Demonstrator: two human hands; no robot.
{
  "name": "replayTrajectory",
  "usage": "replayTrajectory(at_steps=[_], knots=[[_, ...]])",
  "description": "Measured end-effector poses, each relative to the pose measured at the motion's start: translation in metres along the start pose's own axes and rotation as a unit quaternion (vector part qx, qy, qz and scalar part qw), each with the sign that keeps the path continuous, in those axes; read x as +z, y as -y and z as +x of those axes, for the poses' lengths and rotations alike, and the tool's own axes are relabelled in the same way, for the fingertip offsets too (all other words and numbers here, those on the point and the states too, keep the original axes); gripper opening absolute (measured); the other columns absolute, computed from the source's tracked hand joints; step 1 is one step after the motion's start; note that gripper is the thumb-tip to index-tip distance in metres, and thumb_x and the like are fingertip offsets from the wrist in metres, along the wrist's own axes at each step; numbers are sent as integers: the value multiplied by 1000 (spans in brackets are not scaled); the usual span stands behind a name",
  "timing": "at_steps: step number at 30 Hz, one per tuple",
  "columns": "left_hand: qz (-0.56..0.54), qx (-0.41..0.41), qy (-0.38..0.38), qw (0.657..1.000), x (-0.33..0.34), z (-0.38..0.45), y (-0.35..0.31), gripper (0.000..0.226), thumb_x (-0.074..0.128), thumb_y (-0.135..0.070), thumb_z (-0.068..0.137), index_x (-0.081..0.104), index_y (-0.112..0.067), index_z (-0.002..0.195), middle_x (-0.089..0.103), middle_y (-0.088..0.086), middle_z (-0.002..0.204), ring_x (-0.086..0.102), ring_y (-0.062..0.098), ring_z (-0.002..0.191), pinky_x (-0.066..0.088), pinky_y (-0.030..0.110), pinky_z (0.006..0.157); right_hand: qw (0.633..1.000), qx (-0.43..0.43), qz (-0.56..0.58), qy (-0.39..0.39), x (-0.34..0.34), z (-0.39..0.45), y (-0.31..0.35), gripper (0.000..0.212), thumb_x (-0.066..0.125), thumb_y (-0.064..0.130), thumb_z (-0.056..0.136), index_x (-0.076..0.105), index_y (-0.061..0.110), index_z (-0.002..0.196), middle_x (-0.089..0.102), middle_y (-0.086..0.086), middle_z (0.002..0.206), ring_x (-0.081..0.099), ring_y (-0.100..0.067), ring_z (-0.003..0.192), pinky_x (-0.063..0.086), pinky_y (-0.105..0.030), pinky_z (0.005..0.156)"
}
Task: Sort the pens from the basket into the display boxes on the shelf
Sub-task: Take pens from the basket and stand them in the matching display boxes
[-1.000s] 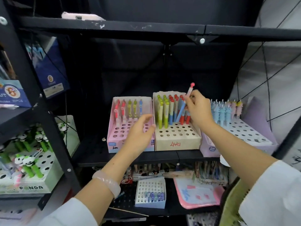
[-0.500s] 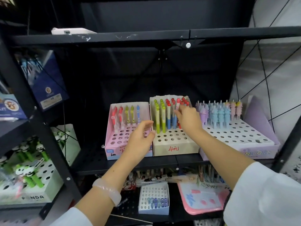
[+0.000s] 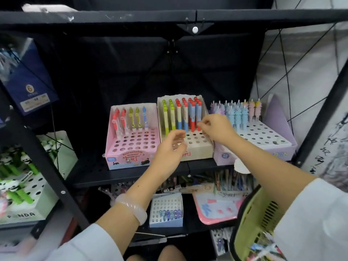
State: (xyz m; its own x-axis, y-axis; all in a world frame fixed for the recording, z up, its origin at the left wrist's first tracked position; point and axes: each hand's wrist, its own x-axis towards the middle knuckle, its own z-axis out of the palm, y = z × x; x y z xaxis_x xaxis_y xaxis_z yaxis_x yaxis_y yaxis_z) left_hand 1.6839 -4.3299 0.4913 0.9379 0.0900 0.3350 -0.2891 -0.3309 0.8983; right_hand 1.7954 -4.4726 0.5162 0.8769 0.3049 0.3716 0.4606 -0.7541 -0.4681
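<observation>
Three display boxes stand on the black shelf: a pink box (image 3: 120, 147), a cream box (image 3: 199, 150) and a lilac box (image 3: 282, 147). The cream box holds rows of green, red and blue pens (image 3: 185, 115) at its back. My right hand (image 3: 216, 129) reaches over this box, fingertips pinched at the lower part of the rightmost pen (image 3: 198, 112); whether it grips the pen is unclear. My left hand (image 3: 170, 147) hovers at the cream box's front left corner, fingers curled apart and holding nothing. The green basket (image 3: 252, 213) hangs at the lower right with pens inside.
Black shelf posts (image 3: 47, 162) frame the bay left and right. A panda pen box (image 3: 28, 194) sits on the left shelf. Below, a small white box (image 3: 166, 222) and a pink tray (image 3: 218, 208) lie on the lower shelf. A dark blue package (image 3: 28, 78) hangs upper left.
My right hand carried a red-capped pen down into the cream box's right rows and now sits lower at the front of them. My left hand shifted right toward the cream box.
</observation>
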Motion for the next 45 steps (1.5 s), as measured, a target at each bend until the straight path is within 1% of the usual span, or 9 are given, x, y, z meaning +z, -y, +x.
replayTrajectory(at_steps=[5, 11, 16, 22, 27, 30, 33, 39, 45], knots=[[-29, -32, 75, 996, 52, -22, 7, 25, 48, -9, 94, 49, -22, 115, 57, -4, 112, 53, 5, 104, 42, 6, 83, 972, 9, 220, 81, -30, -55, -23, 16, 54, 18, 93, 64, 10, 84, 65, 2, 64, 58, -3, 51, 50, -16, 53], [-44, -78, 200, 976, 130, -66, 46, 21, 48, -3, 93, 51, -14, 111, 58, 6, 108, 54, 13, 104, 42, 14, 86, 952, 74, 236, 177, -34, -143, -101, 14, 52, 16, 94, 65, 14, 89, 68, 1, 70, 62, -6, 59, 50, -16, 57], [-5, -68, 278, 958, 180, -91, 71, 20, 47, -9, 95, 50, -21, 110, 52, -10, 101, 51, 3, 98, 37, 5, 80, 953, 161, 103, 236, -2, -207, -188, 11, 54, 16, 93, 65, 11, 92, 67, -1, 80, 62, -15, 72, 45, -10, 57], [153, 20, 290, 944, 205, -97, 90, 28, 46, -17, 95, 53, -18, 122, 54, -3, 127, 43, 8, 120, 27, 10, 86, 897, 192, -106, 385, 55, -264, -268, 40, 57, 21, 91, 49, 8, 128, 59, -16, 121, 58, -28, 106, 47, -33, 86], [201, 63, 319, 924, 215, -87, 94, 29, 43, -18, 96, 52, -20, 124, 49, 0, 135, 34, 14, 132, 26, 17, 93, 854, 107, -225, 458, 98, -292, -298, 84, 61, 36, 87, 5, 28, 149, 5, -11, 157, 10, -32, 143, 23, -48, 110], [206, 73, 309, 926, 219, -84, 95, 29, 43, -16, 96, 53, -18, 124, 50, 1, 135, 31, 14, 135, 25, 16, 95, 831, 55, -278, 478, 115, -300, -303, 91, 57, 43, 88, -8, 27, 149, -6, -6, 158, -3, -28, 145, 6, -55, 113], [223, 83, 317, 918, 220, -84, 97, 31, 44, -16, 95, 53, -17, 125, 53, 1, 131, 39, 17, 129, 30, 24, 97, 824, 57, -326, 461, 118, -308, -309, 93, 57, 48, 86, -5, 19, 149, 5, -7, 157, 7, -27, 144, 8, -53, 113], [204, 65, 305, 928, 219, -85, 98, 29, 45, -17, 95, 54, -17, 123, 54, 1, 131, 35, 16, 132, 30, 23, 96, 844, 100, -314, 423, 122, -308, -304, 71, 62, 36, 84, 26, 10, 140, 39, -14, 136, 40, -30, 125, 33, -39, 102], [193, 58, 307, 930, 218, -85, 97, 29, 45, -14, 95, 54, -15, 123, 52, 3, 134, 33, 16, 134, 31, 27, 102, 871, 216, -181, 403, 118, -313, -300, 61, 59, 25, 86, 27, 10, 137, 57, -12, 116, 58, -26, 99, 45, -31, 68]])
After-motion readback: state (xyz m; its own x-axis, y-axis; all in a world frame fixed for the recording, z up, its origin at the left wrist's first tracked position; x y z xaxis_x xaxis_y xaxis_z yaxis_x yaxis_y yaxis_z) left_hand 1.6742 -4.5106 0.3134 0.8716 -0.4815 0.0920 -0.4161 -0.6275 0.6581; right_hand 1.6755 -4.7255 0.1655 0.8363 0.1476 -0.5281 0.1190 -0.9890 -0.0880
